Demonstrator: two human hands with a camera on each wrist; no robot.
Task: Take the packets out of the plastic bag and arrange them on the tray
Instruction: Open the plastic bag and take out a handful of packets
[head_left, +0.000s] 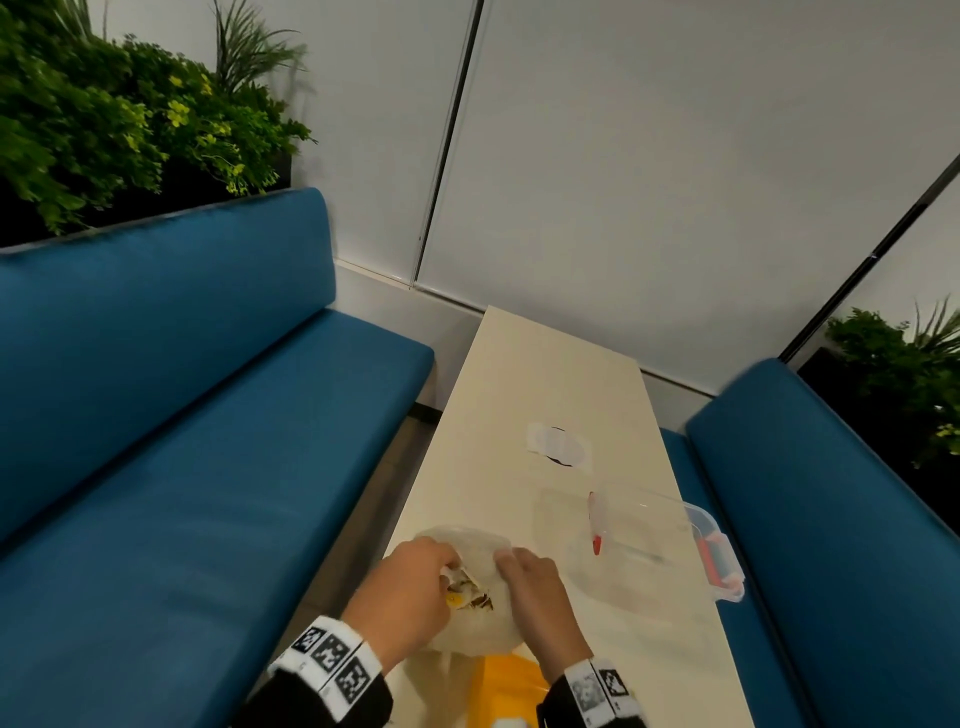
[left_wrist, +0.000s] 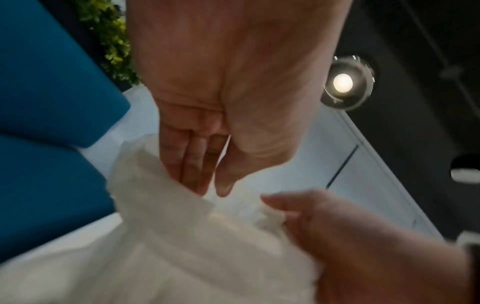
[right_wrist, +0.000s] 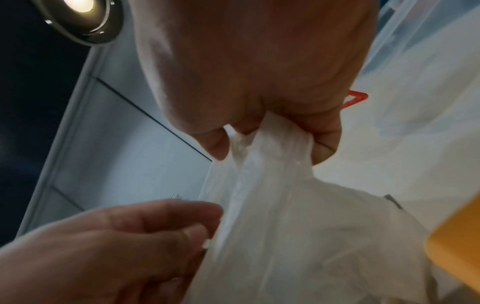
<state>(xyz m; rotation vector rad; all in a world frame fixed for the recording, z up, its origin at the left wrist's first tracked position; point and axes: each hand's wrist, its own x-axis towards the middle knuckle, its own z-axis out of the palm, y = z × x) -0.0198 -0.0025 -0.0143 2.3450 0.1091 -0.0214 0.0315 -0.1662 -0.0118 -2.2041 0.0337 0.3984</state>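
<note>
So we've got both hands on the plastic bag (head_left: 480, 597), which sits on the near end of the long cream table (head_left: 524, 374) between the two blue benches (head_left: 171, 415). Our right hand (head_left: 535, 587) has its fingers (right_wrist: 324, 142) and thumb curled tight around a bunched-up bit of the bag's top edge, and the wrist view shows that pretty clearly. Our left hand (head_left: 410, 587) is at the bag's opening with its fingers (left_wrist: 182, 156) fairly straight and close together, tips going down behind the plastic, thumb just beside them. We can't tell whether they've got hold of anything inside.

Through the thin plastic we can make out a packet (head_left: 470, 597) with yellow and brown print, still in the bag, right between our two hands. The shot's too blurry to count how many are in there.

The clear tray (head_left: 623, 566) with red clips sits on the table just to the right of the bag, close but not touching. Something yellow (head_left: 511, 686) lies at the table's near edge, partly under the bag. Green plants (head_left: 130, 114) behind the left bench.
</note>
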